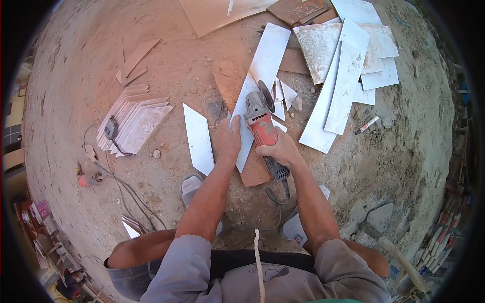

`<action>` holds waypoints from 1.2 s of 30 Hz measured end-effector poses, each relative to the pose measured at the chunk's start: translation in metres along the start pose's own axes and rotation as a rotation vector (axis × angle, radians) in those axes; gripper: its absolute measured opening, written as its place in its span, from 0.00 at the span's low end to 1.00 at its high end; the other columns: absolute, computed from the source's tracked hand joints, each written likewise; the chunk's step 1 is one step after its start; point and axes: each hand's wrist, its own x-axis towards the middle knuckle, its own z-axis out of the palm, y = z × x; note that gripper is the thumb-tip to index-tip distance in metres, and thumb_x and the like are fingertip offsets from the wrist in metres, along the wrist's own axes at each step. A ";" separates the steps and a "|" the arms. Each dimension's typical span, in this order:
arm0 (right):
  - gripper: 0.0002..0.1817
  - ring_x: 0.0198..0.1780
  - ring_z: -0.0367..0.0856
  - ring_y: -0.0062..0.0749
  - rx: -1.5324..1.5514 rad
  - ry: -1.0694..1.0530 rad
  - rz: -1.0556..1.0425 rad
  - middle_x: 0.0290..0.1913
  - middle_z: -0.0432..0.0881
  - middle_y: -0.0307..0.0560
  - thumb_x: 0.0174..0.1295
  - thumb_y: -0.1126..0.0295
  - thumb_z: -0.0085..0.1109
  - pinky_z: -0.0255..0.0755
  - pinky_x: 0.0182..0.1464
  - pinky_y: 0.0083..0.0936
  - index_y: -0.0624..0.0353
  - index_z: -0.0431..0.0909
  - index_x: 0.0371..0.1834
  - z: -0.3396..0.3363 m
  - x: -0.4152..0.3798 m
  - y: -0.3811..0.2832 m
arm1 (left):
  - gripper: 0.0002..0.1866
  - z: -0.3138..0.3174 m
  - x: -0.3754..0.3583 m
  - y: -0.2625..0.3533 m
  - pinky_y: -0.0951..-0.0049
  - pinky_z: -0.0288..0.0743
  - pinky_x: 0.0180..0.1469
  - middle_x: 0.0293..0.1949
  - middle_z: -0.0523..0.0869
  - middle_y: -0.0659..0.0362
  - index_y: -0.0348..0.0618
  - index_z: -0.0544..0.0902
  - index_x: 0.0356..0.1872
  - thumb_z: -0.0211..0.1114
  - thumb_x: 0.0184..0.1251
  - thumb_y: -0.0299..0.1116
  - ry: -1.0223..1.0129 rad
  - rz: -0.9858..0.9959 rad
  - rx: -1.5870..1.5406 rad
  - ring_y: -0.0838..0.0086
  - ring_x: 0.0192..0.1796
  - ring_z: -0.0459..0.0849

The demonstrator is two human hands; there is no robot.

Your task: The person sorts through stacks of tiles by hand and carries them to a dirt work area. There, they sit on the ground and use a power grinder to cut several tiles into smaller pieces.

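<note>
A red and grey angle grinder (263,132) is in my right hand (284,149), the fingers wrapped round its body. Its cutting disc (266,96) stands on edge over the right side of a long white tile strip (270,48). With the thumb on top, my left hand (227,139) grips the left edge of that strip, just beside the grinder's head. Under the strip lie brown tile pieces (255,174). Small white offcuts (288,94) are scattered right of the disc. A white tile piece with slanted ends (198,139) lies left of my left hand.
Several white tiles (348,86) overlap on the right, near a marker (367,124). On the left, a measuring tape (111,128) rests on a fanned tile stack (146,126). Cables (132,192) and a red tool (91,179) lie below. A hammer (399,257) is at lower right.
</note>
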 end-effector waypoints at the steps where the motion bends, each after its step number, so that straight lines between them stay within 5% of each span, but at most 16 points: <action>1: 0.44 0.51 0.83 0.53 0.010 0.000 -0.001 0.48 0.84 0.65 0.36 0.47 0.74 0.74 0.56 0.38 0.69 0.75 0.54 0.000 0.001 0.001 | 0.28 -0.001 0.000 0.000 0.48 0.69 0.44 0.35 0.82 0.39 0.36 0.78 0.31 0.49 0.77 0.54 -0.005 -0.003 -0.006 0.41 0.41 0.80; 3: 0.44 0.51 0.83 0.53 0.019 0.000 -0.003 0.48 0.84 0.64 0.36 0.48 0.74 0.74 0.56 0.38 0.69 0.76 0.54 0.000 0.000 -0.002 | 0.28 0.000 0.000 0.000 0.48 0.69 0.44 0.34 0.82 0.39 0.36 0.78 0.31 0.50 0.77 0.54 0.001 -0.001 -0.006 0.41 0.40 0.80; 5: 0.39 0.46 0.81 0.36 0.045 -0.004 0.005 0.45 0.83 0.51 0.37 0.54 0.76 0.73 0.55 0.30 0.67 0.76 0.52 -0.001 0.000 -0.005 | 0.27 0.000 0.000 0.001 0.48 0.69 0.44 0.34 0.82 0.39 0.36 0.78 0.31 0.50 0.77 0.53 0.007 0.002 -0.008 0.41 0.40 0.80; 6: 0.39 0.46 0.81 0.36 0.043 -0.003 0.005 0.45 0.83 0.51 0.37 0.54 0.76 0.73 0.55 0.30 0.67 0.76 0.52 -0.001 0.001 -0.005 | 0.27 -0.001 0.000 0.001 0.48 0.69 0.44 0.34 0.82 0.39 0.35 0.78 0.31 0.50 0.77 0.53 0.007 0.003 -0.019 0.42 0.40 0.80; 8: 0.43 0.51 0.83 0.52 0.047 -0.003 -0.017 0.48 0.84 0.63 0.36 0.49 0.74 0.74 0.56 0.38 0.68 0.77 0.54 0.000 0.003 -0.003 | 0.27 -0.001 0.000 0.003 0.48 0.69 0.44 0.34 0.82 0.39 0.35 0.78 0.31 0.51 0.77 0.53 0.008 0.003 -0.032 0.42 0.40 0.80; 36: 0.45 0.53 0.83 0.50 0.065 -0.047 -0.094 0.51 0.83 0.62 0.36 0.49 0.74 0.73 0.58 0.37 0.68 0.75 0.58 -0.004 0.019 -0.001 | 0.28 -0.001 0.001 -0.001 0.49 0.70 0.43 0.33 0.82 0.38 0.35 0.78 0.31 0.52 0.76 0.54 0.010 0.021 -0.038 0.42 0.40 0.81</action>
